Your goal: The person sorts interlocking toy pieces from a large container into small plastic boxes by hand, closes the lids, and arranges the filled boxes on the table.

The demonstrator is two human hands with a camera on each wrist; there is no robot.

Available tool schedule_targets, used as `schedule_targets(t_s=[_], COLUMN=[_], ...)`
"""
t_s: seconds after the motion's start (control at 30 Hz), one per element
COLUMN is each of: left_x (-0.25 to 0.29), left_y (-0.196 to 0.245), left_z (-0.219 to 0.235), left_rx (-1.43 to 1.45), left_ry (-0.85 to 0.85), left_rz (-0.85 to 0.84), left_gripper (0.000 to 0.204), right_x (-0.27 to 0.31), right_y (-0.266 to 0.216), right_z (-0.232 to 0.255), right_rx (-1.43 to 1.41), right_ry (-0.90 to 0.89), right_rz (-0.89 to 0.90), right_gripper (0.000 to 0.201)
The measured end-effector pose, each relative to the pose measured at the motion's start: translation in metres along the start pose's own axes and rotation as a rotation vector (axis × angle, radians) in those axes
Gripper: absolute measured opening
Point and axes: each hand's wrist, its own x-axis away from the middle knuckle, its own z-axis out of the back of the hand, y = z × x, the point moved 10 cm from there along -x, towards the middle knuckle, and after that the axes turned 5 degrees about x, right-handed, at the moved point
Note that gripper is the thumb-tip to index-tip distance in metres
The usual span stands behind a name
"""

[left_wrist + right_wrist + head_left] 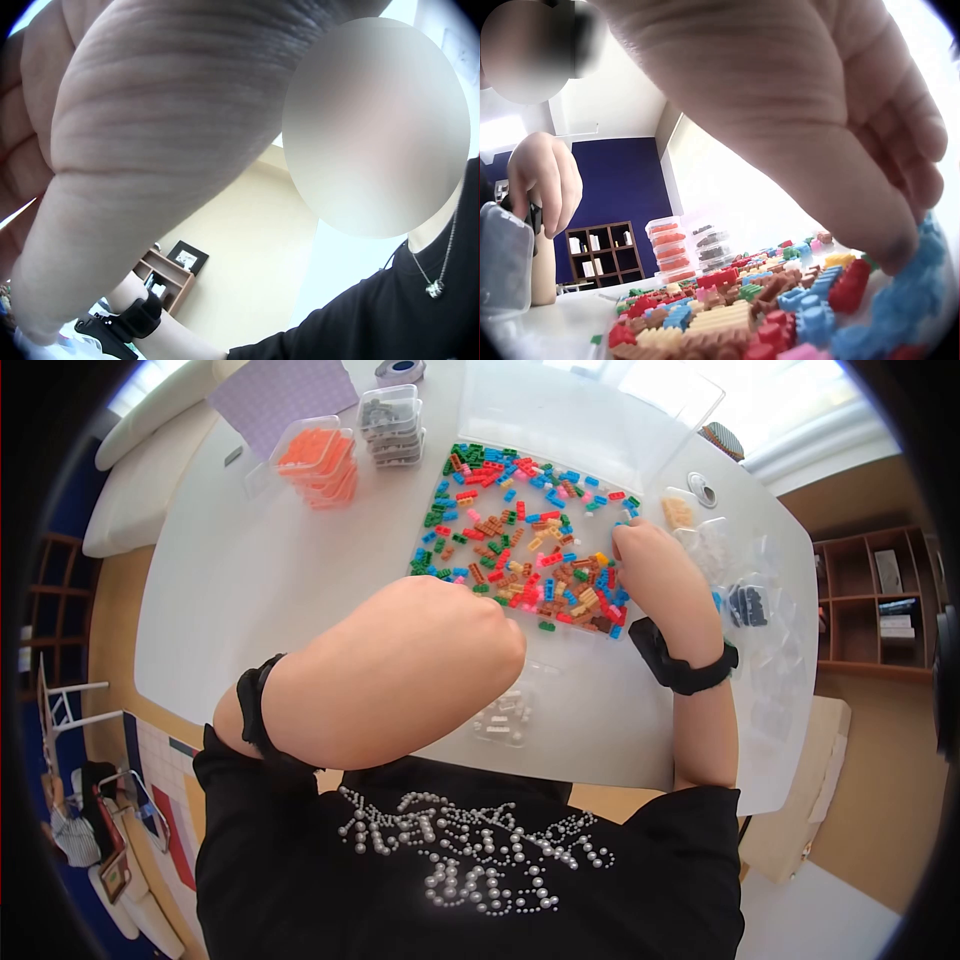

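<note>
Loose toy bricks (520, 540) in several colours cover a clear tray. At its right edge my right hand (655, 565) is lowered, thumb and fingers bent around a blue brick; blur hides the exact contact. Blue bricks (817, 319) and a red brick (850, 285) lie beside the thumb of my right hand (817, 127). My left hand (430, 650) hovers near the tray's front edge, over the table. Its fingers hang loosely in the right wrist view, the hand (546, 176) beside a clear box (506, 259). Nothing shows in the left palm (135, 150).
A small clear box (503, 718) with pale pieces stands near the table's front edge. Stacked boxes of orange pieces (318, 460) and grey pieces (390, 425) stand back left. Boxes with beige (677, 512) and black pieces (747, 605) stand at the right.
</note>
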Motion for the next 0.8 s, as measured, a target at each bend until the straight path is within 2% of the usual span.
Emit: schedule_targets(t_s=[0.13, 0.23, 0.3, 0.33, 0.37, 0.4, 0.47, 0.57, 0.63, 0.7, 0.77, 0.8], left_x=[-0.001, 0.0, 0.0, 0.0, -0.001, -0.002, -0.002, -0.001, 0.001, 0.003, 0.002, 0.002], left_y=[-0.001, 0.004, 0.011, 0.013, 0.012, 0.018, 0.007, 0.004, 0.004, 0.002, 0.004, 0.002], left_z=[-0.003, 0.01, 0.019, 0.02, 0.021, 0.021, 0.019, 0.018, 0.018, 0.019, 0.017, 0.018], left_rx=[0.033, -0.02, -0.027, -0.035, -0.042, -0.055, -0.032, -0.029, -0.03, -0.031, -0.037, -0.033], left_ry=[0.012, 0.109, 0.174, 0.163, 0.146, 0.15, 0.128, 0.151, 0.159, 0.174, 0.132, 0.133], left_rz=[-0.015, -0.026, -0.01, 0.006, 0.03, -0.026, 0.07, 0.08, 0.078, 0.098, 0.082, 0.102], left_gripper=[0.018, 0.009, 0.014, 0.017, 0.02, 0.02, 0.023, 0.024, 0.024, 0.024, 0.023, 0.023], right_x=[0.004, 0.015, 0.015, 0.015, 0.01, 0.007, 0.008, 0.011, 0.021, 0.042, 0.064, 0.079], right_y=[-0.001, 0.0, -0.003, 0.002, 0.001, 0.001, 0.005, -0.002, -0.011, -0.035, -0.073, -0.095], right_z=[0.003, 0.012, 0.014, 0.003, 0.001, -0.003, -0.003, 0.008, 0.043, 0.089, 0.099, 0.104], right_rx=[0.017, -0.037, -0.047, -0.166, -0.142, -0.134, -0.122, -0.129, -0.103, -0.204, -0.131, -0.201], right_ry=[0.001, 0.255, 0.229, 0.171, 0.071, 0.062, 0.052, 0.013, 0.136, 0.197, 0.117, 0.051], right_rz=[-0.023, 0.007, 0.012, 0.002, -0.082, -0.082, -0.097, -0.055, -0.003, 0.095, 0.219, 0.329], right_gripper=[0.004, 0.007, 0.007, 0.002, 0.004, 0.004, 0.005, 0.002, 0.007, 0.012, 0.016, 0.016])
